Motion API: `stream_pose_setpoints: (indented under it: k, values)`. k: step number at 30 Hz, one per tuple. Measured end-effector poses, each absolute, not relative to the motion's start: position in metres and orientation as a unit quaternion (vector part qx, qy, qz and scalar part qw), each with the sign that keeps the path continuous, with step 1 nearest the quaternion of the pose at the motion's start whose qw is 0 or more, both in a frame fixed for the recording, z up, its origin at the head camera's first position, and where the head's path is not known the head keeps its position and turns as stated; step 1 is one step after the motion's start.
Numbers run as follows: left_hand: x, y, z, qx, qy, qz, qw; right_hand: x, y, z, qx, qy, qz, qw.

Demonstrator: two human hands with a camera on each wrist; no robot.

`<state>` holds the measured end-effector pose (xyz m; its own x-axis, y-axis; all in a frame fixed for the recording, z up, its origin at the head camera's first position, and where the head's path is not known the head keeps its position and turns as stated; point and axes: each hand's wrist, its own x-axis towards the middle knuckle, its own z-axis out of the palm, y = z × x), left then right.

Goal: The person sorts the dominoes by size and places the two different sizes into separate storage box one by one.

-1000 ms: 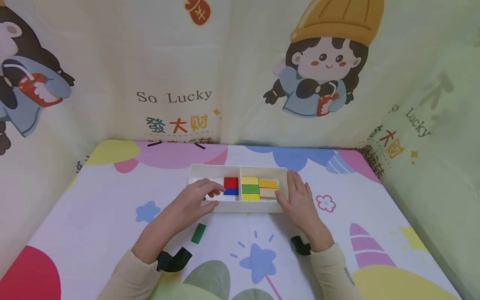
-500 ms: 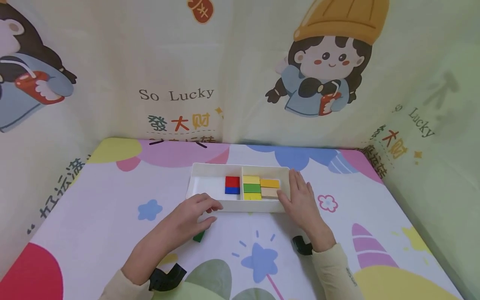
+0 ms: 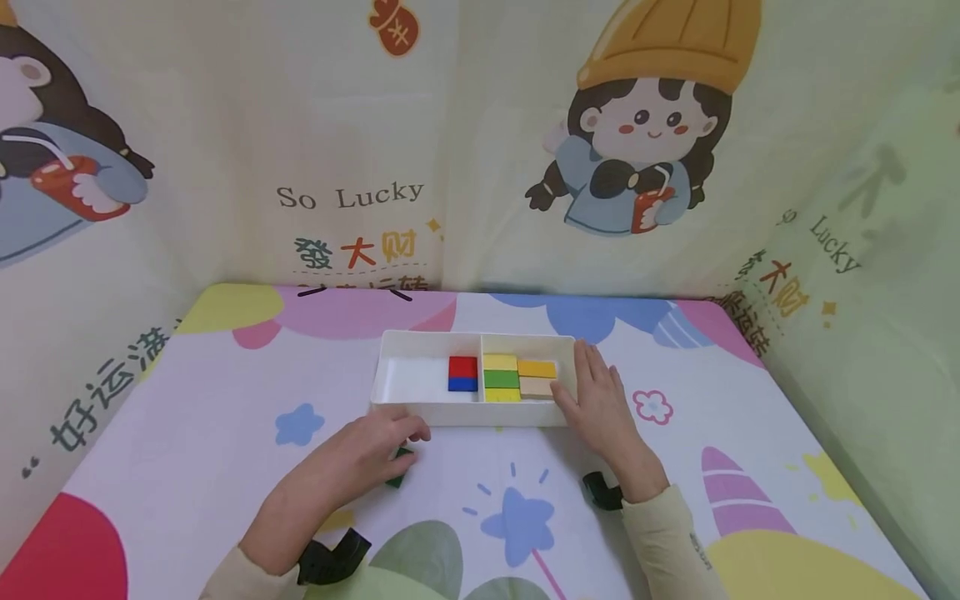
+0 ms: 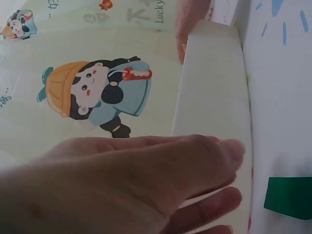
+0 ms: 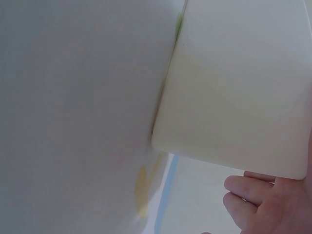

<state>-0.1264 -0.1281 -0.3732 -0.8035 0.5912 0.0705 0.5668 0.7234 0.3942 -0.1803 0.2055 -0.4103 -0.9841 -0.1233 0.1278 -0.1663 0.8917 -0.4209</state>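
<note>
In the head view a white two-compartment box [image 3: 480,415] lies lengthwise across the table. My right hand [image 3: 603,417] holds its right end, fingers along the outside of the end wall and thumb over the rim. The right wrist view shows those fingers [image 5: 248,190] past the box's end. Before the front wall, my left hand [image 3: 360,450] hovers with loosely bent fingers above a green block [image 3: 396,481], partly hiding it. In the left wrist view the green block [image 4: 290,199] lies on the table, apart from the fingertips.
Inside the left compartment sit a red block [image 3: 462,367] and a blue block [image 3: 462,384]. Several yellow, green, orange and tan blocks, such as the tan one [image 3: 536,387], lie in the right. Black wrist straps [image 3: 335,557] show at the cuffs. Printed cloth walls [image 3: 480,167] surround the table.
My left hand has drawn back from over the box's left compartment, toward me and slightly left, and now covers part of the green block. My right hand and the box have stayed put.
</note>
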Motion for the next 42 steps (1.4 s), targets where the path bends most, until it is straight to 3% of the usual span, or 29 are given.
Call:
stream_pose_setpoints:
  k: [9, 18, 42]
  values:
    - [-0.125, -0.123, -0.375, 0.234, 0.953, 0.175, 0.083, -0.181, 0.206, -0.409, 0.07, -0.972, 0.217, 0.05]
    - [-0.123, -0.124, -0.385, 0.232, 0.948, 0.186, 0.113, -0.18, 0.204, -0.415, 0.067, -0.973, 0.215, 0.047]
    - [-0.136, -0.123, -0.404, 0.358, 0.903, 0.238, 0.025, -0.182, 0.203, -0.412, 0.069, -0.971, 0.223, 0.044]
